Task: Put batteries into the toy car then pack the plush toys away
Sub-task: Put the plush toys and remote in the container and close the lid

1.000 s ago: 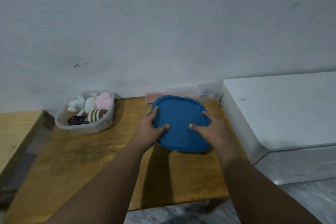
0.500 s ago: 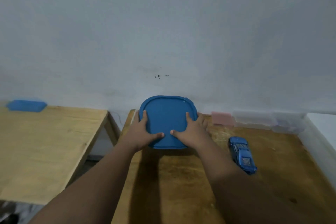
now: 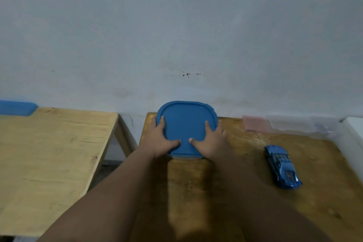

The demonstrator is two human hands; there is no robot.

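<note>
A dark wooden tabletop against a pale wall: a blue toy car sits at 4 o'clock from the blue-lidded container, well apart from it. The left hand and right hand hold that container at the tabletop's far left corner, each in a clasping grip (thumbs flat on the lid, fingers round its edges). A pink box and clear boxes line the wall at 2 o'clock. A lighter tabletop stands at 9 o'clock.
</note>
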